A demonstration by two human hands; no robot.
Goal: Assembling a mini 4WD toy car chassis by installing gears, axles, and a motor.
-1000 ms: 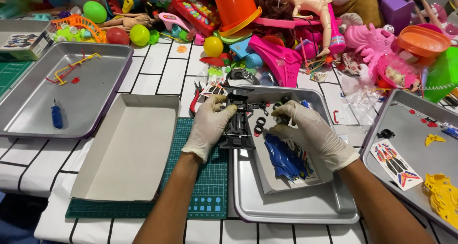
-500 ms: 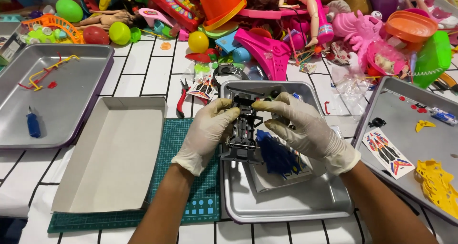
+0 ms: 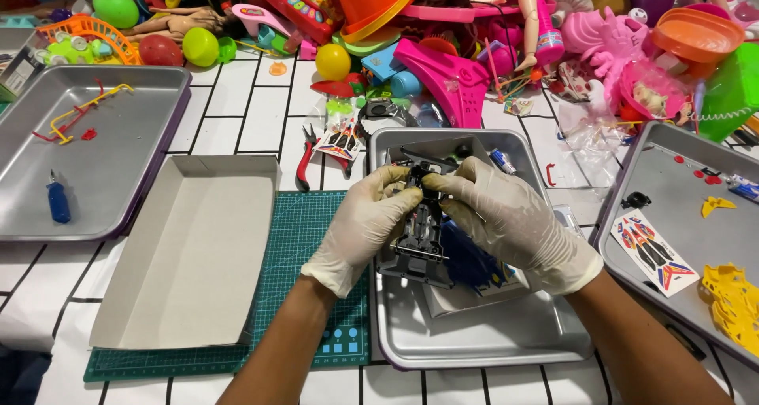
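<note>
Hands in pale gloves meet over a small black toy car frame [image 3: 421, 231]. The left hand [image 3: 365, 229] is curled around the left side of the frame, and its fingers pinch the top end. The right hand [image 3: 506, 219] is curled around the right side, and its fingertips press on the same top end, touching the left hand. Both hands are closed on the frame and hold it just above a silver tray [image 3: 474, 338]. Right under the hands lie a blue toy part [image 3: 466, 264] and a flat grey box lid [image 3: 474, 294], both inside that tray. Just left of the left hand is a green cutting mat [image 3: 296, 239], and on the mat sits an open white cardboard box [image 3: 190, 255]. A bit past the left hand's fingers lie red pliers [image 3: 304, 161] and a sticker sheet [image 3: 341, 142]. Far to the left is another silver tray [image 3: 150, 96] with a blue screwdriver [image 3: 57, 201] and some yellow and red plastic strips [image 3: 79, 114]. To the right of the right hand is a third silver tray [image 3: 632, 263] with a sticker sheet of cars [image 3: 655, 251] and yellow plastic parts [image 3: 731, 294]. Beyond the hands, at the far side of the white tiled surface [image 3: 237, 104], is a big pile of bright toys [image 3: 474, 33], with dolls, balls and an orange cone.
</note>
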